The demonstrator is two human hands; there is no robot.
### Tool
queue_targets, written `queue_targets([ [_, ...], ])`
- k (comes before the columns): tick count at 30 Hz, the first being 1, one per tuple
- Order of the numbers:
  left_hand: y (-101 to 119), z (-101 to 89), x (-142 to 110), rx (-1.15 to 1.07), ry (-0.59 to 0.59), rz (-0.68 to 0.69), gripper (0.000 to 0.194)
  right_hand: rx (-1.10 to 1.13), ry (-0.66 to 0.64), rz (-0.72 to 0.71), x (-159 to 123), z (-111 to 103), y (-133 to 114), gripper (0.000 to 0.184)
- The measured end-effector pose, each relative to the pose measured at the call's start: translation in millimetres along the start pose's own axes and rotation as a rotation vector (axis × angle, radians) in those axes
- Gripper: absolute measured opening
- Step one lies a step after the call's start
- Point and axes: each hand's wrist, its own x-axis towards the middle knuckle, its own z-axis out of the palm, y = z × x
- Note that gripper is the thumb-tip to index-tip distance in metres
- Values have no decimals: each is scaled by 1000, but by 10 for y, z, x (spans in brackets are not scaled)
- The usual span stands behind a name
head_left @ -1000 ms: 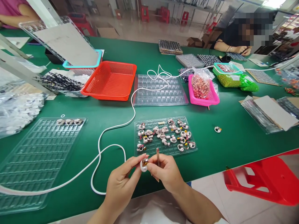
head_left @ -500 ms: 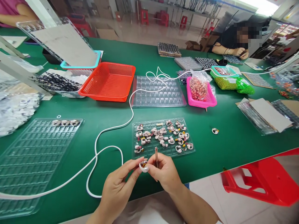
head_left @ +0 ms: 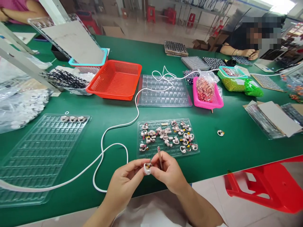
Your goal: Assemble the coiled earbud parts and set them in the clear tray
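Observation:
Between the fingertips of my left hand [head_left: 129,178] is a small white, curved earbud part [head_left: 147,170], with a bit of yellow and dark showing inside. My right hand [head_left: 169,171] has its thumb and fingertips at the part's right side. A thin brownish stick-like tool [head_left: 160,154] is tucked in my right fingers and points up and away from me. Just beyond my hands lies a clear tray [head_left: 156,154] with many similar white earbud parts [head_left: 175,140], some with yellow strips. One loose earbud part [head_left: 220,133] rests on the green table to the right.
A large clear tray [head_left: 35,157] at the left bears three earbud parts [head_left: 73,119] along its far edge. A white cable [head_left: 115,126] snakes across the table. Behind stand a red basket [head_left: 113,94] and a pink basket [head_left: 214,104]. A red stool [head_left: 279,186] is at the right; a co-worker sits far right.
The whole view has shifted slightly, so the table things appear a little to the right. The earbud part is turned a little between my fingers; both hands keep their hold.

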Motion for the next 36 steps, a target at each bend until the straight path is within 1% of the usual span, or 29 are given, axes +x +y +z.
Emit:
queue_targets([
  [4,-6,-23,-9,28,-35,-29,24,-163,-42,-7,-29,-59,-47,15],
  [8,-1,-54,-9,114,-62,14,24,-321,-41,-22,-32,-93,-90,12],
  [10,15,-57,0,93,-51,-12,25,-365,-27,-56,-26,-89,-89,11],
  [13,38,-29,14,-8,-18,-84,29,-311,20,-81,-19,-61,-54,9],
  [17,29,43,25,-167,-4,-137,24,-153,94,-85,-24,-10,-7,14],
  [22,3,101,9,-279,-4,-157,21,-34,106,-98,-29,24,13,21],
  [25,-12,105,14,-294,-3,-144,20,-23,103,-121,-33,36,16,22],
  [29,-62,96,65,-342,-46,-141,19,-92,67,-167,-44,39,5,17],
  [31,-80,102,86,-404,-43,-160,19,-170,49,-218,-53,23,2,11],
  [33,-78,118,96,-468,-18,-190,21,-309,69,-333,-61,-6,3,9],
  [36,-47,143,101,-523,15,-225,25,-559,89,-582,-70,-62,15,31],
])
